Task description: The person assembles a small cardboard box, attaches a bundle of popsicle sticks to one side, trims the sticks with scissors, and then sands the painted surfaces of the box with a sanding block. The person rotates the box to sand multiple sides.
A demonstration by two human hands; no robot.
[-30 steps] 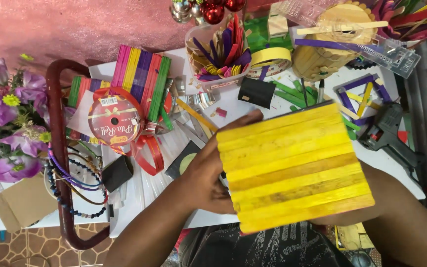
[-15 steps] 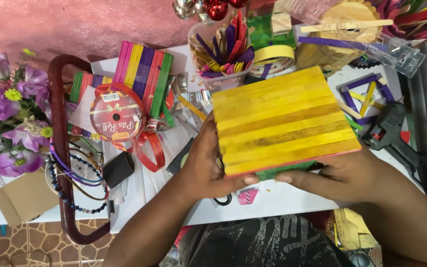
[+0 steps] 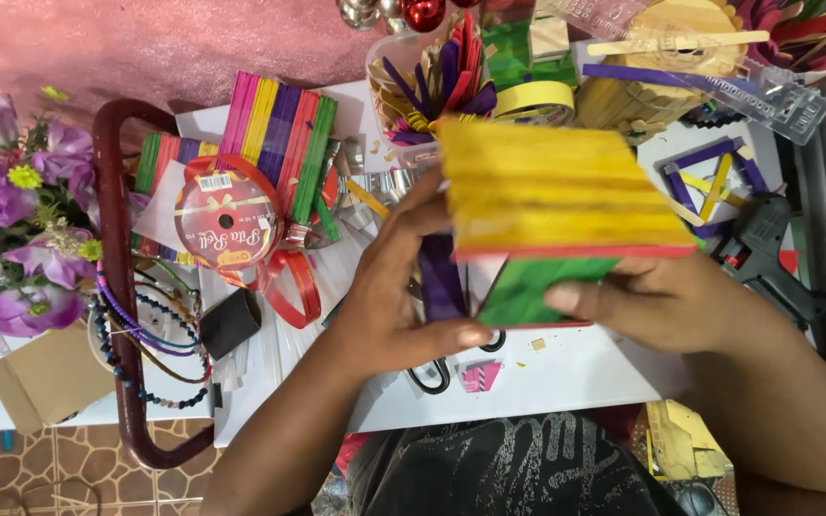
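I hold a box made of craft sticks (image 3: 566, 191) above the white table (image 3: 585, 368). Its top panel is yellow, with a red edge and a green side facing me, and it is blurred with motion. My left hand (image 3: 399, 296) grips its left side, thumb underneath. My right hand (image 3: 662, 301) holds it from below on the right, thumb on the green side. A purple stick panel shows between my hands.
A red ribbon spool (image 3: 227, 220), stacked coloured craft sticks (image 3: 279, 134), a tub of sticks (image 3: 432, 86), yellow tape (image 3: 532, 100), a glue gun (image 3: 767, 248), scissors (image 3: 432, 373), purple flowers (image 3: 11, 229) and bead strings (image 3: 141, 325) crowd the table.
The stick box has been tipped away from me and lifted farther back; its green side now shows. My right hand came in underneath on the right.
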